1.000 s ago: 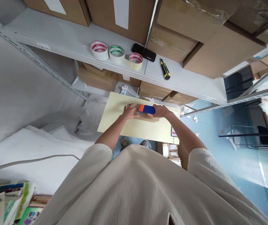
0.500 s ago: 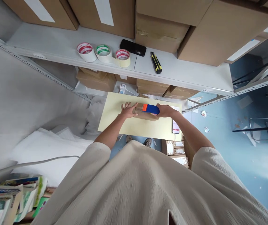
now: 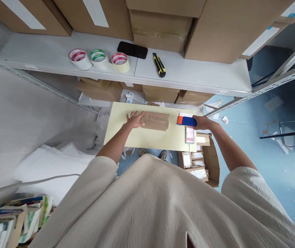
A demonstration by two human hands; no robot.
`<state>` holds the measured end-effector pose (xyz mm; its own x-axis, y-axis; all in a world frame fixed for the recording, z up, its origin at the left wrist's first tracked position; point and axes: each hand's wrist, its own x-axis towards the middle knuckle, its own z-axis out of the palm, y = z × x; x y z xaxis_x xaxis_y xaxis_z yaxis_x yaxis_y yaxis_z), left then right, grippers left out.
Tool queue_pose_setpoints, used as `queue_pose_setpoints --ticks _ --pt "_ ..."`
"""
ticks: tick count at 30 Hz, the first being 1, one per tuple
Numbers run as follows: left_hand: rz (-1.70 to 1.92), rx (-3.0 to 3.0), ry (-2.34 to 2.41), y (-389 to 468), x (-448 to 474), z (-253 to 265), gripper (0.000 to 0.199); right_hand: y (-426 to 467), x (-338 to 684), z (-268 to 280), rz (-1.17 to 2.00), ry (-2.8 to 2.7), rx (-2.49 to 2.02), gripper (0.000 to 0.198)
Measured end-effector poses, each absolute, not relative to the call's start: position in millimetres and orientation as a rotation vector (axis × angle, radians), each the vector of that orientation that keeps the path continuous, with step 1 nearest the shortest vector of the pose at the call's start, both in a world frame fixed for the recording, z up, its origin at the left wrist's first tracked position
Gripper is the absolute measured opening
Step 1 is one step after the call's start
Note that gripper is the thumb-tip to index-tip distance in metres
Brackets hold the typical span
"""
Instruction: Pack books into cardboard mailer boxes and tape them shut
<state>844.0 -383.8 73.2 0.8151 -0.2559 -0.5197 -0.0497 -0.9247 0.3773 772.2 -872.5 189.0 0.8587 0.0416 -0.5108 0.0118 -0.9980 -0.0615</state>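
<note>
On the pale yellow tabletop (image 3: 152, 141) lies a small brown cardboard box (image 3: 154, 121), long side across the table. My left hand (image 3: 135, 120) rests at its left end, fingers spread, thumb against the cardboard. To the right of the box and apart from it, my right hand (image 3: 202, 122) grips a blue and orange tape dispenser (image 3: 188, 121). Its orange end points left towards the box. Below the dispenser a lit phone (image 3: 189, 135) lies on the table with a cable attached. A white paper (image 3: 186, 114) is partly hidden behind the dispenser.
Above the table runs a grey shelf (image 3: 188, 77) with rolls of tape (image 3: 98, 58), a black phone (image 3: 132, 50), a yellow-black utility knife (image 3: 159, 64) and large cartons (image 3: 160, 31). An open carton (image 3: 213, 162) with several small boxes stands at the table's lower right. Books (image 3: 15, 217) are stacked lower left.
My right hand has moved right with the tape dispenser, off the box and over the table's right end. My left hand stays at the box's left end. The view has shifted slightly.
</note>
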Motion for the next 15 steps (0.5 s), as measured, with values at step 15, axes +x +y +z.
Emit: queue_pose_setpoints --ticks 15 --pt "-0.848 2.690 -0.147 -403.7 843.9 83.8 0.115 -847.9 785.5 150.9 1.127 -0.318 -2.978 0.048"
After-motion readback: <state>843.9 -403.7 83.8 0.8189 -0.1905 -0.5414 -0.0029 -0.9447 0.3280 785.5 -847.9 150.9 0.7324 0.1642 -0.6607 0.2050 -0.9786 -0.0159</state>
